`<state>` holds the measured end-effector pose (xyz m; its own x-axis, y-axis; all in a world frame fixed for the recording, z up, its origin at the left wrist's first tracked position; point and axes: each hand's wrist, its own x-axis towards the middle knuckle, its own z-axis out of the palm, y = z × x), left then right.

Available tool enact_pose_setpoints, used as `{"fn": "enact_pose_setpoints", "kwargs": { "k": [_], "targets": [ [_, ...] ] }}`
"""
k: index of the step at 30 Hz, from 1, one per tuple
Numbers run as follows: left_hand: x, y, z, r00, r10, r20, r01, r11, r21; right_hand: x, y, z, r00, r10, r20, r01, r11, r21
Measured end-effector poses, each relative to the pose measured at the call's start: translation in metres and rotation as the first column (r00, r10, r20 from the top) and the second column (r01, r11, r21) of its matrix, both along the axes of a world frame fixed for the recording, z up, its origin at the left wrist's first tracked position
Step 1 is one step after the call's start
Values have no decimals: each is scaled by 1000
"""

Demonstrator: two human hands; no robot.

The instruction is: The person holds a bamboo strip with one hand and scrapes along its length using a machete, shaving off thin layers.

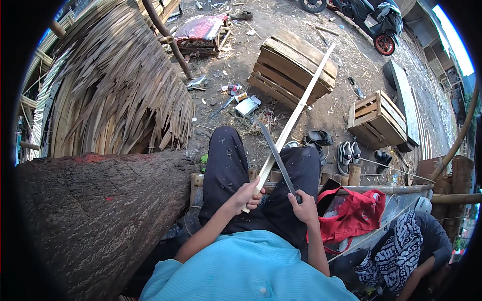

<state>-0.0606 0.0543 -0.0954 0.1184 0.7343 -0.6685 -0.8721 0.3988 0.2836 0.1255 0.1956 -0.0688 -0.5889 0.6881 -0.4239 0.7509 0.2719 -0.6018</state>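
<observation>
My left hand (pixel 247 194) is closed round the near end of a long, pale bamboo strip (pixel 291 122), which slants away up and to the right past a wooden crate. In my right hand (pixel 304 208) is the dark handle of a long knife (pixel 280 161). Its blade points up and to the left and crosses the strip between my knees; whether the edge touches the strip I cannot tell. Small pale shavings dot my dark trousers (pixel 224 165).
A thick dark log (pixel 100 215) lies at my left, below a stack of dry thatch (pixel 120 80). Wooden crates (pixel 379 120) stand ahead. A red bag (pixel 354 213) sits by my right knee. Beside it, at lower right, is another person (pixel 406 246). A motorbike (pixel 374 22) is parked far off.
</observation>
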Motion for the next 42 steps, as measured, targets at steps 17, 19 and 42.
{"fn": "enact_pose_setpoints", "kwargs": {
  "k": [17, 19, 42],
  "targets": [
    [-18, 13, 20, 880, 215, 423, -267, 961, 67, -8, 2, 2, 997, -70, -44, 70, 998, 2],
    [-13, 15, 20, 907, 236, 348, -259, 966, 18, -7, 3, 1, 997, -67, -23, 67, 998, -10],
    [-32, 34, 10, 815, -143, -561, 110, 990, -94, 10, 33, -11, 919, -289, -266, 113, 843, -527]
  ]
}}
